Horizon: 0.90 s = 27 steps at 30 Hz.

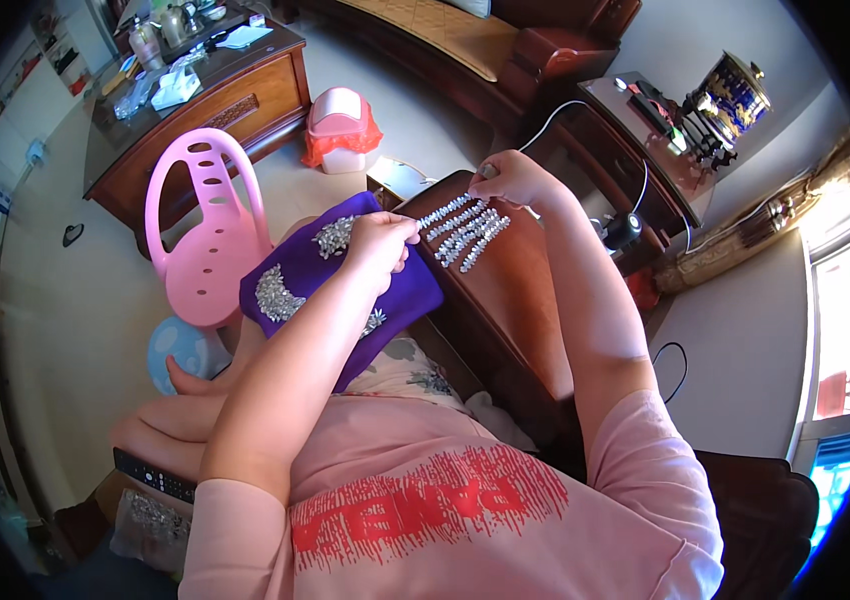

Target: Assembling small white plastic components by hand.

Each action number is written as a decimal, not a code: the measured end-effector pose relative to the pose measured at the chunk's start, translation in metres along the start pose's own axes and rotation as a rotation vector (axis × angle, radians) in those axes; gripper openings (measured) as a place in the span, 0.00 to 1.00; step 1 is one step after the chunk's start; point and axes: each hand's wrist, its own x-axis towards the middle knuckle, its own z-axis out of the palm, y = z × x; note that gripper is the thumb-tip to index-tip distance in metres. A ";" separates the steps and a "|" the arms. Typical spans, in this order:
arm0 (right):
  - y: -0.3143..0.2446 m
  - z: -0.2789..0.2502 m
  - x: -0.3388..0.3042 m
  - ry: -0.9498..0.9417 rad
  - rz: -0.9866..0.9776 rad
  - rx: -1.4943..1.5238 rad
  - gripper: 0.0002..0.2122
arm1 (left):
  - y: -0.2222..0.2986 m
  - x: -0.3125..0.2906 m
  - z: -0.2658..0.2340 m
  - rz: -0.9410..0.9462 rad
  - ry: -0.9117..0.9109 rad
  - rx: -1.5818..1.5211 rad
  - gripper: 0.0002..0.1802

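Our left hand [383,243] and right hand [517,182] pinch a bead strand [444,211] between them; we should hold it gently straight.

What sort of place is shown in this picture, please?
Most likely a home living room: a dark wooden sofa, a wooden table with drawers and a pink plastic chair suggest it.

pink T-shirt [585,550] | short loose sleeves [650,455] | jagged red print [435,505] across front | pale floral bottoms [400,375]
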 end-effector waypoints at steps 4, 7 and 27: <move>0.014 -0.001 0.002 0.031 0.021 -0.030 0.09 | -0.002 0.007 0.007 -0.032 0.031 0.079 0.05; 0.014 -0.006 -0.002 -0.030 0.062 -0.069 0.10 | -0.001 0.002 0.013 -0.045 0.038 0.131 0.05; -0.003 -0.016 -0.035 -0.020 -0.014 -0.393 0.19 | -0.014 -0.123 -0.047 0.007 -0.176 0.060 0.06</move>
